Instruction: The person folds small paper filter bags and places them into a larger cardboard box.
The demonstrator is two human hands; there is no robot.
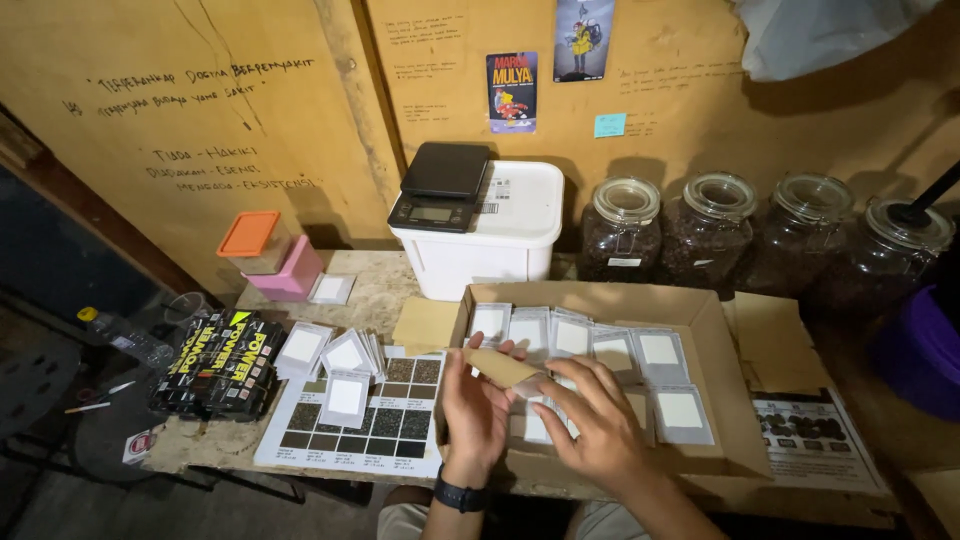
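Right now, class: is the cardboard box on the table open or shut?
Open. The cardboard box has its flaps spread outward, and the grey sachets inside show in rows.

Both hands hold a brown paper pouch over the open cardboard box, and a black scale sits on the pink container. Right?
Not quite. In the head view the black scale sits on the white container, not a pink one. Both hands, left and right, do hold the brown pouch over the cardboard box.

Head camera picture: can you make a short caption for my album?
Two hands, left hand and right hand, hold a flat tan paper pouch above an open brown cardboard box of grey window packets.
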